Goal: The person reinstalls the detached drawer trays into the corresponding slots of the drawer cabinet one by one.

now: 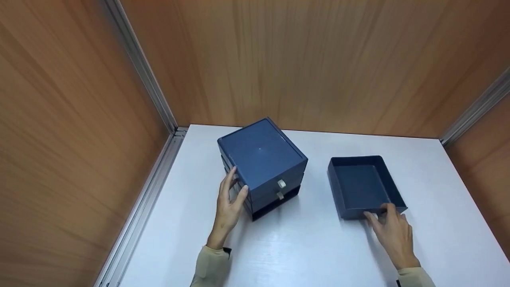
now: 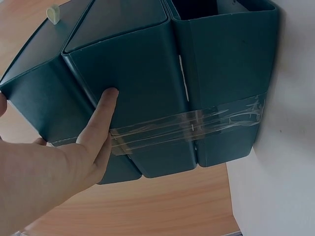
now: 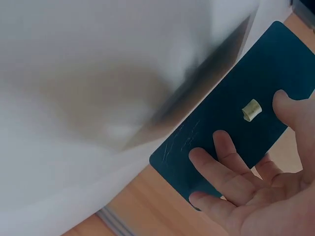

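Note:
A dark blue cabinet of stacked drawers (image 1: 263, 153) stands turned at an angle on the white table. Its upper two tiers show drawer fronts with small pale pull tabs (image 1: 281, 183); the lowest tier is a dark open slot. My left hand (image 1: 228, 209) rests against the cabinet's left side, its index finger (image 2: 101, 115) extended along the wall. To the right is a separate open-topped drawer (image 1: 356, 185) with nothing in it. My right hand (image 1: 393, 235) grips its front panel, thumb and several fingers on the outer face around the pale tab (image 3: 252, 110).
Clear tape (image 2: 226, 118) runs across the cabinet's side tiers. Wooden panels (image 1: 310, 63) rise behind the table (image 1: 279, 255) and at both sides, with metal rails (image 1: 147, 79) at the corners.

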Demonstrator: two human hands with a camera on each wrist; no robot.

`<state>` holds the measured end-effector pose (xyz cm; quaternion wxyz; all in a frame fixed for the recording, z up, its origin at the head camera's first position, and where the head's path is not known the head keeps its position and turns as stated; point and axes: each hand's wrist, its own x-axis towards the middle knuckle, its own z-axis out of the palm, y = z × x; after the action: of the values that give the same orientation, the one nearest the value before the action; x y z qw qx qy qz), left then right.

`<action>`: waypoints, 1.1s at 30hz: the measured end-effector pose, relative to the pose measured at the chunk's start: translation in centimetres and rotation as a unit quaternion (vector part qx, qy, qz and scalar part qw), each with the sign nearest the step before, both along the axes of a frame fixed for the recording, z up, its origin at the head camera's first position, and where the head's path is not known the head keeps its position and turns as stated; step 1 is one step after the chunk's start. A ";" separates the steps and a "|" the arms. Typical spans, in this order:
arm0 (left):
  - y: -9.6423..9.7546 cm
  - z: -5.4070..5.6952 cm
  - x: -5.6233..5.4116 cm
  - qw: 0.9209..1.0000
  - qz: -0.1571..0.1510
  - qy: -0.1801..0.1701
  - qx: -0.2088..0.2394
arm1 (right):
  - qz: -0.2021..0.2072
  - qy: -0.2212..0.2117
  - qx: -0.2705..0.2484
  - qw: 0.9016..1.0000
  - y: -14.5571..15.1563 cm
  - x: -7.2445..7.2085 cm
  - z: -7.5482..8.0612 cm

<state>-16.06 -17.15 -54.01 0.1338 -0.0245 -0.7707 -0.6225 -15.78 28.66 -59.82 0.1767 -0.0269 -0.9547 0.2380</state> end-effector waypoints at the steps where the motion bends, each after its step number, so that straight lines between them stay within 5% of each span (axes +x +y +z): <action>1: 0.0 0.0 0.0 1.000 -0.001 -0.001 0.000 | 0.006 0.002 0.007 1.000 -0.1 0.3 0.0; 12: 0.0 0.0 -0.4 1.000 -0.005 0.007 -0.008 | 0.047 -0.006 0.017 0.999 -1.9 3.7 0.2; 33: -0.4 -0.2 -0.4 1.000 0.006 -0.004 -0.008 | 0.088 -0.118 0.000 0.989 -7.4 7.2 0.2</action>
<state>-16.46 -17.56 -54.24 0.1341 -0.0180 -0.7761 -0.6159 -8.54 21.22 -59.66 0.0417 0.0289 -0.9674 0.2482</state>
